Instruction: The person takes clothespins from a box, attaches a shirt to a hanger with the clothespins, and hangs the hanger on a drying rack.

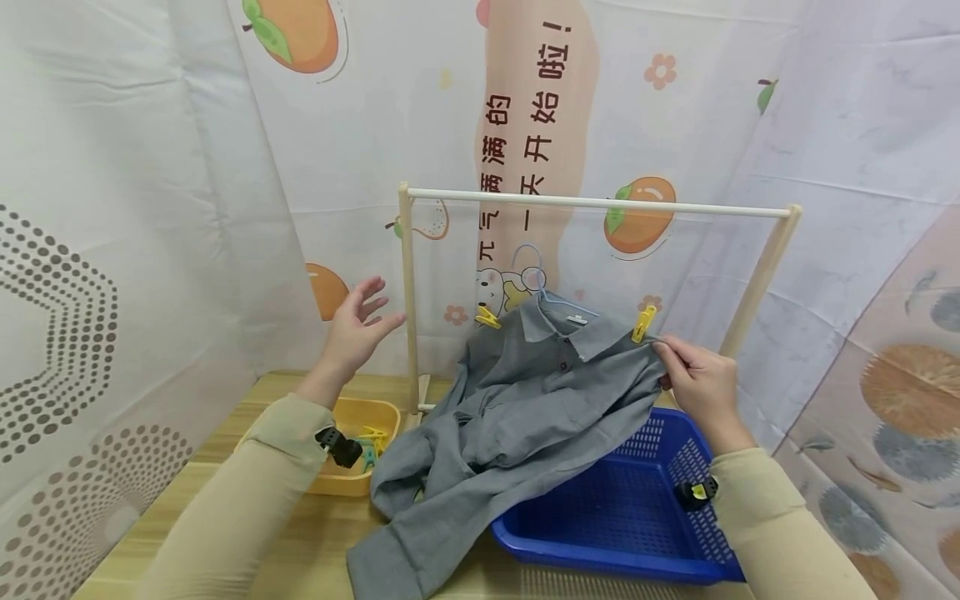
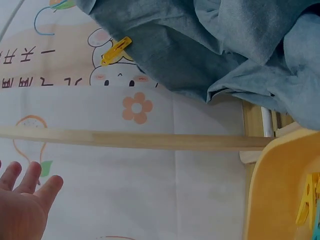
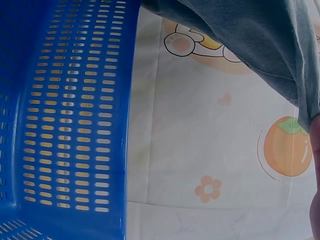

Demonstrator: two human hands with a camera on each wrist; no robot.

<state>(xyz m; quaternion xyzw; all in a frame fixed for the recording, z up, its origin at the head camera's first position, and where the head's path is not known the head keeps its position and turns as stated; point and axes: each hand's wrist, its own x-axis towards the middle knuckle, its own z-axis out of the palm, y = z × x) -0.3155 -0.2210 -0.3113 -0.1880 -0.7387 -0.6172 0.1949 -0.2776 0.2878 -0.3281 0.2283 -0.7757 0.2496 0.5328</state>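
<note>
A grey collared shirt (image 1: 525,425) is on a light blue hanger (image 1: 541,287), whose hook shows above the collar and below the rack's rod. Yellow clothespins sit at both shoulders, one on the left (image 1: 487,317) and one on the right (image 1: 643,324). My right hand (image 1: 701,385) pinches the shirt's right shoulder just beyond the right clothespin. Fingers spread and holding nothing, my left hand (image 1: 356,329) is raised beside the rack's left post (image 1: 409,300). In the right wrist view only an edge of the right hand (image 3: 315,165) shows, against the cloth.
A drying rack with a white rod (image 1: 600,202) stands behind the shirt. Below it on the right is a blue perforated basket (image 1: 600,560), partly covered by the shirt. To the left, a yellow bin (image 1: 337,485) contains several yellow and teal clothespins (image 1: 372,442) on the wooden table (image 1: 300,542).
</note>
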